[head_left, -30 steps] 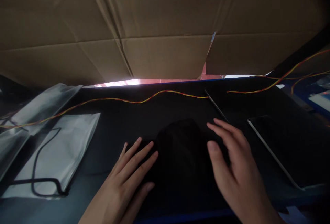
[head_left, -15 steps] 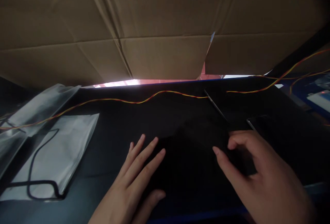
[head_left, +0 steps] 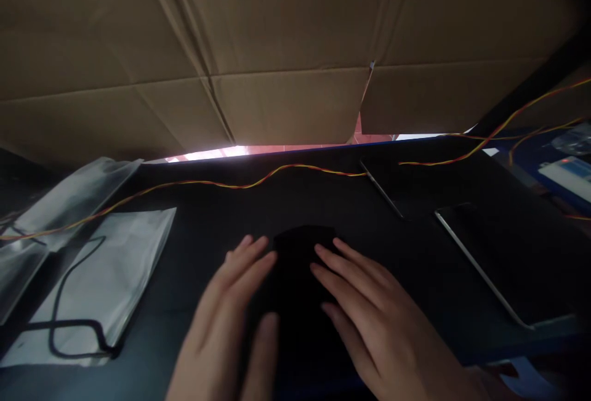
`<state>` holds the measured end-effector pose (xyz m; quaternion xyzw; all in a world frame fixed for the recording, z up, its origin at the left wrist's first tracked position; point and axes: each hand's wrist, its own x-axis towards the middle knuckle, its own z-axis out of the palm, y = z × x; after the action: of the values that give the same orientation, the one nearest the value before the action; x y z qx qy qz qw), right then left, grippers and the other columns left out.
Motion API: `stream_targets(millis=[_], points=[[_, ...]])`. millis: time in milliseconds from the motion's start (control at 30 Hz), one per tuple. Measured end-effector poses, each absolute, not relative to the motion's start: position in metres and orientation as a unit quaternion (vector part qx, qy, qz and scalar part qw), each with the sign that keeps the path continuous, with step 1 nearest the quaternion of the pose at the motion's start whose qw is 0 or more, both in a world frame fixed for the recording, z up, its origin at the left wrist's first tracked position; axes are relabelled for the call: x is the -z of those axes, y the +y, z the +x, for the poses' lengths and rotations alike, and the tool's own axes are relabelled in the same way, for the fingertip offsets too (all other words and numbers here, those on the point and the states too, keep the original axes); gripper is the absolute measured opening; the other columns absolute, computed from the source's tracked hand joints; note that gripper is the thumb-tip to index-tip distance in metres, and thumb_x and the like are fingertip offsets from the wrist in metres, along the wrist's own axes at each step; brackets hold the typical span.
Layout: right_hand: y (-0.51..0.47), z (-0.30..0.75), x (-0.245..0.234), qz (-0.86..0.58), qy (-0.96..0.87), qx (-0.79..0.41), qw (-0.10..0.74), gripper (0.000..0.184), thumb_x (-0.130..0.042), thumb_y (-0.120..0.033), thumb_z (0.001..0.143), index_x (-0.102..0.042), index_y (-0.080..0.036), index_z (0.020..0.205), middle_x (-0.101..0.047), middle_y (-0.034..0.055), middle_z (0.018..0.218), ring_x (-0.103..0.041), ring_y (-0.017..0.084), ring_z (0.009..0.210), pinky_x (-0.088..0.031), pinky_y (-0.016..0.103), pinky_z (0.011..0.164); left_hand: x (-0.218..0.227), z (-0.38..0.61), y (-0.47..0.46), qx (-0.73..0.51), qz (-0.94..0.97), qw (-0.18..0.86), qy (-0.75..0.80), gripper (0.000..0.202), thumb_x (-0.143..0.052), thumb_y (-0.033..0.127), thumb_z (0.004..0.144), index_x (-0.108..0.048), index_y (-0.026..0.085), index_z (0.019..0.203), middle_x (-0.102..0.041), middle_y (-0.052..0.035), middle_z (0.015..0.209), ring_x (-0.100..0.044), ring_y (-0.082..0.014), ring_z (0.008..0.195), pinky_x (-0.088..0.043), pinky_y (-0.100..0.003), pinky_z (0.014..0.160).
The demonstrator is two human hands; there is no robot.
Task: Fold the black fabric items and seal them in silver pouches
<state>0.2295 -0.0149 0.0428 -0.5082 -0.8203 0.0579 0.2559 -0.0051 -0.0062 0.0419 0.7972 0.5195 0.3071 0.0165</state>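
A flat black piece (head_left: pixel 300 244), too dark to name, lies on the dark tabletop (head_left: pixel 212 213) between my two hands. At its left side is my left hand (head_left: pixel 224 315), its fingers stretched forward and its thumb apart, somewhat blurred. My right hand (head_left: pixel 383 308) is spread along the right side of the piece, with fingertips on or just above it. Neither hand is gripping anything. The near part of the black piece blends into shadow, so its full outline is hidden.
Plastic bags (head_left: pixel 124 259) with a black cable (head_left: pixel 55 296) lie left. A yellow-red twisted wire (head_left: pixel 231 186) crosses the back. Two dark flat glass-like panels (head_left: pixel 512 265) lie right. Cardboard (head_left: pixel 295 105) rises behind; a white device (head_left: pixel 572 173) sits far right.
My right hand has moved left and its fingers have spread out from a curled pose. My left hand has shifted slightly. The black piece's far edge now shows between them.
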Motion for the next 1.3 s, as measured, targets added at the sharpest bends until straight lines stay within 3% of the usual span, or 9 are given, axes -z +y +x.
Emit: stream_targets(millis=[100, 167, 467, 667, 900, 1067, 1167, 1233, 1300], points=[[-0.016, 0.229, -0.025, -0.499, -0.838, -0.051, 0.213, 0.049, -0.045, -0.008, 0.108, -0.064, -0.012, 0.153, -0.064, 0.008, 0.161, -0.06, 0.03, 0.151, -0.062, 0.051, 0.114, -0.03, 0.016, 0.0, -0.207, 0.868, -0.025, 0.451, 0.06, -0.046, 0.031, 0.113, -0.038, 0.013, 0.17, -0.047, -0.015, 0.175, -0.042, -0.0363, 0.163, -0.05, -0.06, 0.124], [-0.019, 0.231, -0.018, -0.499, -0.84, -0.058, 0.206, 0.05, -0.044, -0.009, 0.109, -0.06, -0.012, 0.157, -0.061, 0.0074, 0.164, -0.057, 0.027, 0.153, -0.061, 0.049, 0.116, -0.019, 0.019, 0.005, -0.173, 0.885, -0.046, 0.43, 0.067, -0.044, 0.029, 0.113, -0.026, 0.008, 0.174, -0.046, -0.0207, 0.173, -0.041, -0.0415, 0.162, -0.054, -0.066, 0.117], [-0.017, 0.226, -0.035, -0.521, -0.778, -0.069, 0.343, 0.056, -0.043, -0.007, 0.112, -0.046, -0.019, 0.167, -0.045, 0.0005, 0.177, -0.033, 0.018, 0.167, -0.039, 0.044, 0.134, -0.037, 0.016, 0.006, -0.204, 0.866, 0.009, 0.456, 0.073, -0.036, 0.015, 0.11, -0.013, 0.018, 0.179, -0.035, -0.0126, 0.181, -0.034, -0.0312, 0.167, -0.042, -0.056, 0.129], [-0.004, 0.205, -0.025, -0.484, -0.849, -0.085, 0.197, 0.066, -0.037, -0.045, 0.12, -0.035, -0.004, 0.171, -0.036, 0.0119, 0.178, -0.034, 0.031, 0.166, -0.049, 0.055, 0.126, -0.006, 0.016, 0.005, -0.156, 0.885, -0.071, 0.432, 0.071, -0.035, 0.027, 0.112, -0.014, 0.007, 0.177, -0.042, -0.0225, 0.174, -0.038, -0.0435, 0.163, -0.058, -0.066, 0.114], [-0.008, 0.206, -0.006, -0.488, -0.846, -0.096, 0.193, 0.069, -0.04, -0.034, 0.118, -0.015, -0.011, 0.178, -0.027, 0.0085, 0.182, -0.022, 0.028, 0.17, -0.038, 0.056, 0.133, -0.003, 0.017, 0.004, -0.147, 0.883, -0.051, 0.443, 0.072, -0.035, 0.022, 0.11, -0.013, 0.009, 0.177, -0.045, -0.0213, 0.174, -0.042, -0.0416, 0.162, -0.055, -0.07, 0.116], [-0.02, 0.228, -0.027, -0.502, -0.794, -0.149, 0.308, 0.066, -0.031, -0.042, 0.12, -0.009, -0.025, 0.18, -0.024, 0.0032, 0.185, -0.021, 0.028, 0.171, -0.034, 0.057, 0.134, -0.027, -0.024, 0.01, -0.23, 0.823, -0.016, 0.52, 0.064, -0.044, 0.028, 0.113, -0.029, 0.024, 0.175, -0.044, -0.0094, 0.178, -0.041, -0.0297, 0.165, -0.046, -0.055, 0.13], [-0.032, 0.245, -0.042, -0.579, -0.701, -0.16, 0.384, 0.059, -0.031, -0.043, 0.12, -0.024, -0.036, 0.178, -0.031, -0.0022, 0.184, -0.031, 0.029, 0.168, -0.042, 0.054, 0.131, -0.031, -0.078, 0.022, -0.238, 0.736, -0.057, 0.631, 0.06, -0.048, 0.044, 0.11, -0.049, 0.019, 0.164, -0.048, -0.0153, 0.174, -0.045, -0.0374, 0.162, -0.04, -0.06, 0.133], [-0.038, 0.252, -0.049, -0.615, -0.661, -0.148, 0.404, 0.054, -0.036, -0.04, 0.119, -0.036, -0.039, 0.174, -0.037, -0.0037, 0.181, -0.039, 0.03, 0.165, -0.049, 0.052, 0.127, -0.028, -0.114, 0.03, -0.199, 0.697, -0.086, 0.683, 0.061, -0.048, 0.052, 0.105, -0.062, 0.013, 0.149, -0.059, -0.0234, 0.163, -0.055, -0.0488, 0.153, -0.048, -0.069, 0.124], [-0.04, 0.255, -0.052, -0.618, -0.659, -0.125, 0.41, 0.051, -0.039, -0.036, 0.118, -0.045, -0.039, 0.169, -0.044, -0.0029, 0.178, -0.045, 0.03, 0.162, -0.054, 0.052, 0.124, -0.024, -0.14, 0.035, -0.174, 0.673, -0.079, 0.715, 0.05, -0.052, 0.052, 0.102, -0.069, 0.019, 0.134, -0.078, -0.0165, 0.137, -0.072, -0.0498, 0.132, -0.06, -0.07, 0.107]])
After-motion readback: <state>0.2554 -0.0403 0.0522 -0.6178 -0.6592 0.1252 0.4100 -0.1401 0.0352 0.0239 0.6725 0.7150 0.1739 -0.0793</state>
